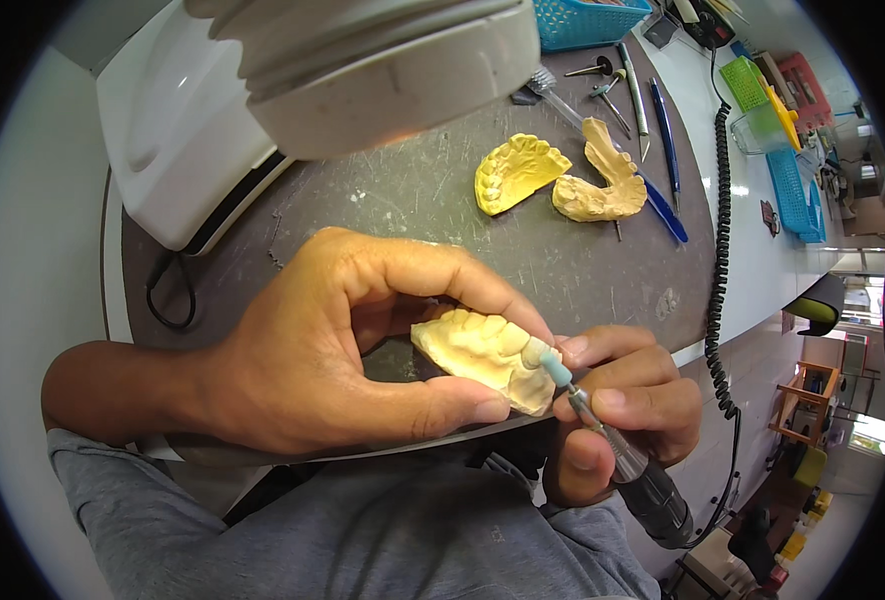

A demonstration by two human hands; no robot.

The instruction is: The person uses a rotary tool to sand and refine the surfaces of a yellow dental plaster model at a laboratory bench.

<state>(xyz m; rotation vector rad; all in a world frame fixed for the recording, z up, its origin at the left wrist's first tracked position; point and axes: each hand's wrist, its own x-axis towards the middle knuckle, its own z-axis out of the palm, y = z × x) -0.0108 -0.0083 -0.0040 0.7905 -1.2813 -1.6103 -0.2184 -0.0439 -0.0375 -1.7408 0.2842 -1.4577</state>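
My left hand point(313, 340) is closed round a pale yellow dental cast point(483, 355), thumb along its lower edge and fingers over the top, with the row of teeth facing up. My right hand point(633, 400) grips a rotary handpiece point(623, 455) with a silver nose and black body. Its light blue bit point(558, 371) is against or very close to the teeth at the cast's right end; exact contact is unclear. Further back on the grey work surface point(383, 200) lie a yellow cast point(513, 175) and a beige horseshoe-shaped cast point(598, 197).
A white housing point(173, 140) stands at left, and a ribbed nozzle point(383, 100) hangs over the surface. Hand tools point(663, 120), a blue basket point(583, 20) and a coiled cord point(721, 250) are at back and right. More trays point(793, 190) sit farther right.
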